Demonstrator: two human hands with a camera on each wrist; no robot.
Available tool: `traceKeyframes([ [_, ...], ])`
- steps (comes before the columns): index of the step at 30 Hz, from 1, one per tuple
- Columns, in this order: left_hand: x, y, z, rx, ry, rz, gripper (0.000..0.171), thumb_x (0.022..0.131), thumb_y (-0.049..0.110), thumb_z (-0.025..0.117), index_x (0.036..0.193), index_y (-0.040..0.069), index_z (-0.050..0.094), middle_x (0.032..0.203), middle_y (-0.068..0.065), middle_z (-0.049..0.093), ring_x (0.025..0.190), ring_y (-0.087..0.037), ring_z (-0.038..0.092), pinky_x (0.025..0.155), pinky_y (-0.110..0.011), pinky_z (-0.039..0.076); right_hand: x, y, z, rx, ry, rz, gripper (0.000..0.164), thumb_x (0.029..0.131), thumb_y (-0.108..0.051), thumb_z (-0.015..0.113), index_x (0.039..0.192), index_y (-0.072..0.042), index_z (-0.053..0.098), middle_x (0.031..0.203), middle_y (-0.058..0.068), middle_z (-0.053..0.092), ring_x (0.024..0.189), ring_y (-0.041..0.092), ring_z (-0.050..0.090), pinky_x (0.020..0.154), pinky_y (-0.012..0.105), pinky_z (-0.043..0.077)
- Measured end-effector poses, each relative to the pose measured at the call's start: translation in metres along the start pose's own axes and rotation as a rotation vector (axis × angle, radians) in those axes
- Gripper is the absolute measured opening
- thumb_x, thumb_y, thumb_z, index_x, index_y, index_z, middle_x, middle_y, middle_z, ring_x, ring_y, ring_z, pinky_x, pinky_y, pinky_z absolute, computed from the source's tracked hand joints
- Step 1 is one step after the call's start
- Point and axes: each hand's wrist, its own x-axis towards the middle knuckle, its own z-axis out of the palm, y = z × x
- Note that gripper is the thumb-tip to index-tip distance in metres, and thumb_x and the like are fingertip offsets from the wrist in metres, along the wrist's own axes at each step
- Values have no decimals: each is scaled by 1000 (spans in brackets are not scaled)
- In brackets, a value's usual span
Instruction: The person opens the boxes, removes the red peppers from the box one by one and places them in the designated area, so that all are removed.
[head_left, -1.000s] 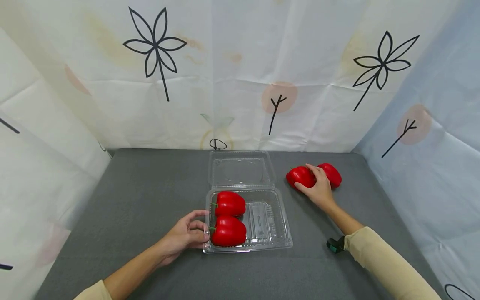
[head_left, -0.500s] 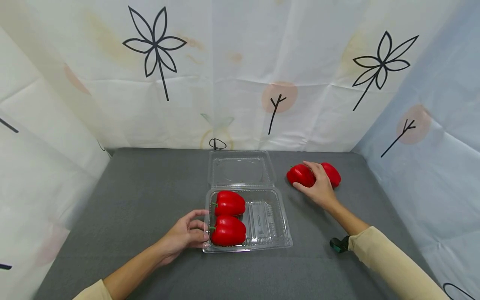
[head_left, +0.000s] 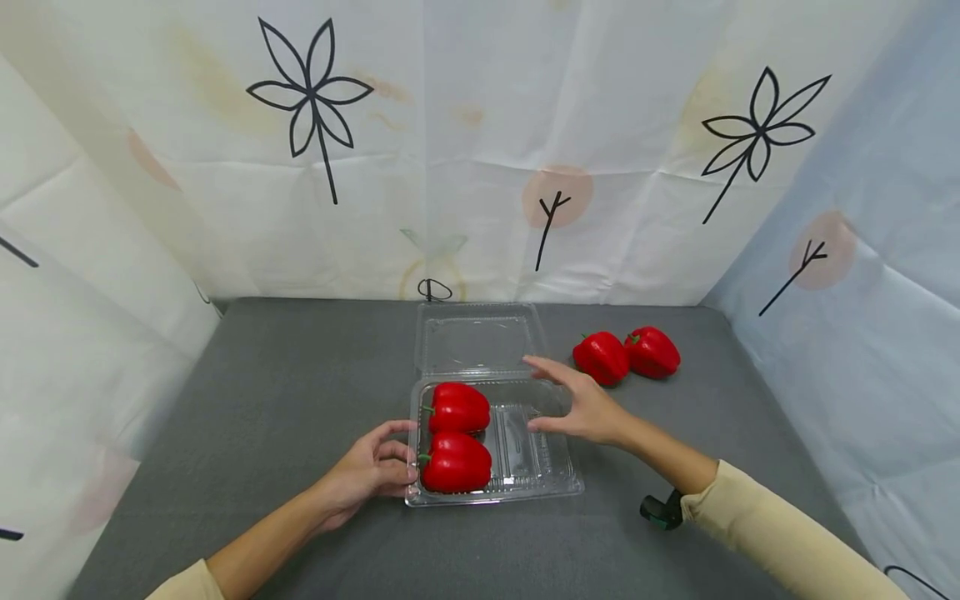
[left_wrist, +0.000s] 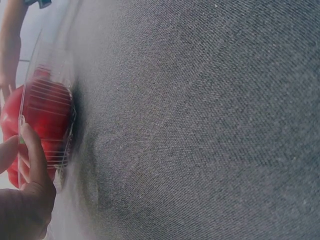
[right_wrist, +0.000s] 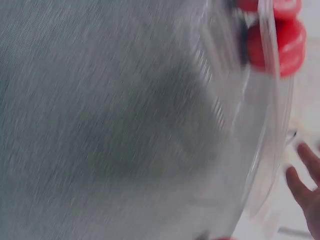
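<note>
A clear plastic clamshell container lies with its lid folded back. Two red bell peppers sit side by side along the left of its tray, stems toward the left. My left hand holds the tray's left rim, thumb and fingers on either side of it in the left wrist view. Over the tray's right part is my right hand, thumb and fingers spread apart and holding nothing. In the right wrist view its fingers are apart from the container's edge.
Two more red bell peppers, one nearer and one farther right, lie touching at the back right of the grey table. A printed white cloth hangs behind the table and along both sides.
My right hand has left the peppers at the back right and moved left, without one, to above the tray. Those peppers stay in place. My left hand has not moved.
</note>
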Motion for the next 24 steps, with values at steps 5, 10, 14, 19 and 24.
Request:
traceKeyframes([
  [5,-1,0,1,0,5,2,73,88,0,70,148,0,28,98,-9,59,79,-17,64,80,-40,58,2,-16,16,81,-267,-20,80,83,-30,82,149,-8,42,146,12,51,121,34,59,100,59,45],
  [10,-1,0,1,-3,-4,8,73,88,0,70,147,0,27,98,-9,59,79,-18,64,80,-39,58,6,-26,30,158,-415,-32,80,84,-30,80,150,-9,40,147,9,50,124,34,56,103,55,44],
  [14,-1,0,0,-10,-8,4,72,88,0,69,147,0,28,99,-9,58,79,-18,64,81,-40,58,10,-32,37,172,-447,-39,79,85,-30,80,150,-10,40,147,7,50,123,32,57,102,52,46],
  [19,0,1,1,-4,-7,-2,71,89,1,69,147,1,29,99,-9,59,80,-18,64,81,-40,58,17,-38,43,169,-483,-36,77,86,-29,79,150,-10,41,142,5,54,120,20,59,100,46,49],
  [24,0,2,0,12,-4,4,69,89,2,68,146,1,29,99,-10,59,80,-19,64,81,-40,58,23,-43,50,124,-539,36,79,86,-33,78,153,-20,39,144,-2,52,121,10,55,99,39,50],
])
